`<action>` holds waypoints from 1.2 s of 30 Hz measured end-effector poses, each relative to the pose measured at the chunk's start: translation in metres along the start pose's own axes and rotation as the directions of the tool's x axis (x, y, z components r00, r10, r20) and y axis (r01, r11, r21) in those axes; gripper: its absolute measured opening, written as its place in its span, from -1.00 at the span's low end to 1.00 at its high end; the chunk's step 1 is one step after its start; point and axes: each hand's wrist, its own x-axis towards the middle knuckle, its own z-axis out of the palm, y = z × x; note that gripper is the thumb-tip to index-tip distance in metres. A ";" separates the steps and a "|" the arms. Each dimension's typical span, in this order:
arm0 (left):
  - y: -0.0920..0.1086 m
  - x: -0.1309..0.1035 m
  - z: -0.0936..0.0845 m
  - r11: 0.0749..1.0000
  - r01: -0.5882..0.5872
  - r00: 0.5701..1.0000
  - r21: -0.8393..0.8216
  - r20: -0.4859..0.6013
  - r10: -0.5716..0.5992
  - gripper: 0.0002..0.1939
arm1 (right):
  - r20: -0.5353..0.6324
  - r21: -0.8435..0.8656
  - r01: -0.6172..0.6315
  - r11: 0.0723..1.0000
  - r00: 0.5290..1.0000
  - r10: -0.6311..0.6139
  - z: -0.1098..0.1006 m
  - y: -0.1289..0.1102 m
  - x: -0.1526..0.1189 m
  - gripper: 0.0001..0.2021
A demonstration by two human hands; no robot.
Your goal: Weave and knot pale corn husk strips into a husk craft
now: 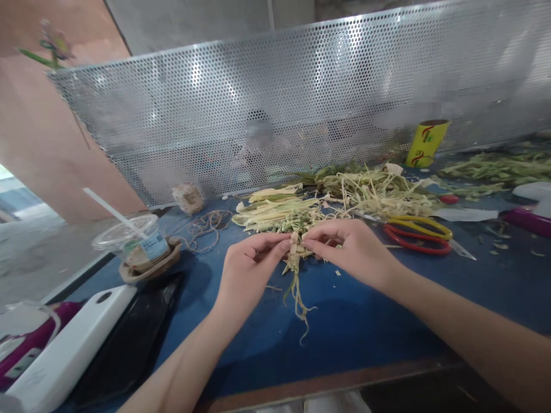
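My left hand point(252, 269) pinches a small bundle of pale green plant strands point(293, 265) between thumb and forefinger. From the other side, the closed fingertips of my right hand point(355, 252) meet the same bundle. Thin, frayed ends hang from it toward the table's front. Right behind my hands lie flat, pale yellow-green husk-like strips point(275, 212), with small green buds or sprigs point(299, 219) beside them. To the right of my right hand rest scissors with red and yellow handles point(419, 235).
Behind is a perforated metal screen point(279, 97), with a heap of dry stems point(370, 189) before it. A yellow tube point(427, 143) stands right. On the left are tangled twine point(206, 229), a plastic cup with straw point(144, 246), a black tablet-like slab point(124, 344) and a white device point(73, 350).
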 end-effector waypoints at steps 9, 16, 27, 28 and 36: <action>-0.022 0.004 0.004 0.989 0.054 0.990 0.134 0.119 -0.070 -0.83 | 0.142 0.000 -0.102 0.995 0.985 0.101 0.004 0.017 0.008 -0.83; -0.027 0.004 0.007 0.991 0.035 0.982 0.128 0.182 -0.058 -0.82 | 0.152 0.074 -0.071 0.995 0.987 0.059 0.004 0.023 0.009 -0.81; -0.018 0.001 0.008 0.998 0.035 0.996 0.061 0.080 -0.040 -0.85 | -0.040 0.247 -0.063 0.967 0.996 0.075 0.002 0.022 0.014 -0.82; -0.018 0.000 0.009 0.993 0.016 0.997 0.116 0.069 -0.024 -0.84 | -0.025 0.213 -0.026 0.977 0.999 0.033 0.003 0.020 0.013 -0.76; -0.015 -0.005 0.006 0.915 -0.197 0.980 0.352 0.096 0.174 -0.85 | -0.043 0.214 0.040 0.976 0.999 -0.031 0.018 0.013 0.004 -0.87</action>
